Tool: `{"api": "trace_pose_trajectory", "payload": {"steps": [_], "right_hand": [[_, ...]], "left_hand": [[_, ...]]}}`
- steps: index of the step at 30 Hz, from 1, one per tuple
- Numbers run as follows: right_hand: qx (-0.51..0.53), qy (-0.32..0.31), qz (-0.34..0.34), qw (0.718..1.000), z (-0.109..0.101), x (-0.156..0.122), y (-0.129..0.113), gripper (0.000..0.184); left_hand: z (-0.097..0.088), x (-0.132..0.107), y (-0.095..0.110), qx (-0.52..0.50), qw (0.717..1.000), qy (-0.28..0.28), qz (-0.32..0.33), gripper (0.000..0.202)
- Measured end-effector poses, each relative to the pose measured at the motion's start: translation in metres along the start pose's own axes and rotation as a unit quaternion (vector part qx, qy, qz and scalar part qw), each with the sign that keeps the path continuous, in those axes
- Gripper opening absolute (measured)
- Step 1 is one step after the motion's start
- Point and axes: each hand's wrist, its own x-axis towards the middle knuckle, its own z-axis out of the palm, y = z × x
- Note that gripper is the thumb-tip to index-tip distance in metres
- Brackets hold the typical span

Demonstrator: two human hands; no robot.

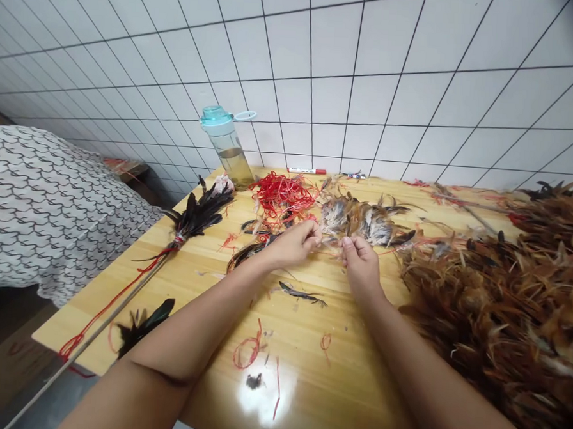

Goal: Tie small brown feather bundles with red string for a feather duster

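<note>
My left hand [297,242] and my right hand [359,260] meet over the middle of the wooden table [354,384], both with fingers pinched. Between them they hold a small bunch of brown and grey feathers [363,220] that spreads away toward the wall. A tangle of red thread [282,195] lies just behind my left hand. A thin stick with black feathers tied at its tip [193,219] lies diagonally at the left, red thread trailing along it.
A big heap of brown feathers [507,296] fills the table's right side. A clear bottle with a teal lid [226,146] stands by the tiled wall. Loose feathers and thread scraps [248,352] dot the near table. A patterned cloth [41,208] lies at the left.
</note>
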Motion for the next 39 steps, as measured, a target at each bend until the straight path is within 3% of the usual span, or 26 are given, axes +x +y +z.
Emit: {"api": "trace_pose_trajectory", "payload": {"steps": [4, 7, 13, 20, 32, 35, 39], "right_hand": [[-0.022, 0.002, -0.002, 1.000, 0.001, -0.001, 0.000, 0.033], [-0.038, 0.001, -0.008, 0.999, 0.002, -0.001, 0.002, 0.032], [-0.055, 0.006, -0.021, 0.998, 0.003, -0.002, 0.004, 0.027], [-0.093, 0.007, -0.043, 0.995, 0.003, 0.000, 0.007, 0.026], [-0.071, -0.044, -0.040, 0.996, 0.003, 0.001, 0.007, 0.024], [-0.036, -0.035, -0.010, 0.999, 0.003, 0.000, 0.004, 0.028], [0.054, 0.020, 0.034, 0.998, -0.001, 0.004, 0.000, 0.034]], "left_hand": [[0.005, 0.003, 0.000, -0.233, 0.970, 0.020, -0.067, 0.017], [0.010, 0.003, 0.002, -0.292, 0.953, 0.014, -0.084, 0.019], [0.015, 0.002, 0.010, -0.261, 0.960, -0.002, -0.106, 0.010], [0.020, 0.002, 0.009, -0.270, 0.956, 0.071, -0.089, 0.016], [0.020, 0.006, -0.002, -0.319, 0.945, 0.031, -0.068, 0.028], [0.017, 0.009, -0.010, -0.269, 0.959, 0.072, -0.050, 0.023], [0.008, 0.013, -0.024, -0.111, 0.981, 0.156, -0.035, 0.015]]}}
